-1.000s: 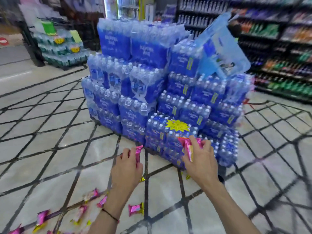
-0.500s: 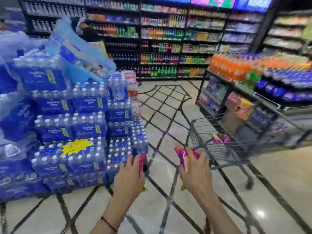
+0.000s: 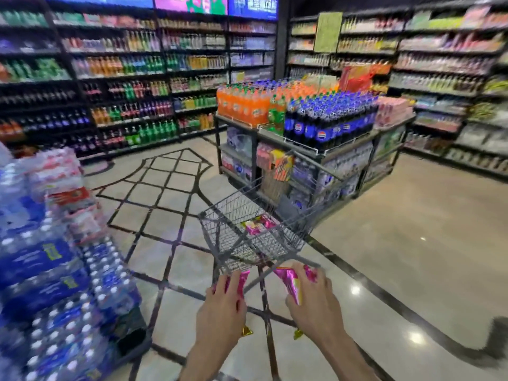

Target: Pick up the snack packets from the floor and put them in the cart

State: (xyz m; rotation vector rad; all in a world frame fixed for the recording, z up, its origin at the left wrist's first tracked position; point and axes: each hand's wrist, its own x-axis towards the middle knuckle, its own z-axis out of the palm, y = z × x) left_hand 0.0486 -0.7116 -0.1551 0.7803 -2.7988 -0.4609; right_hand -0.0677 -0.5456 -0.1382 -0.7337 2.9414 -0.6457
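Polished pale floor [image 3: 412, 243] with dark inlaid lines runs between drink shelves [image 3: 123, 78] on two walls, one island display [image 3: 316, 119] of soda bottles and one stack of water packs [image 3: 41, 270] at left. One wire cart [image 3: 220, 232] stands just ahead with pink snack packets [image 3: 257, 225] in its basket, their count blurred. The left hand [image 3: 220, 306] grips a pink packet [image 3: 242, 279]. The right hand [image 3: 313, 301] curls around a pink bunch [image 3: 290, 281], number unclear.
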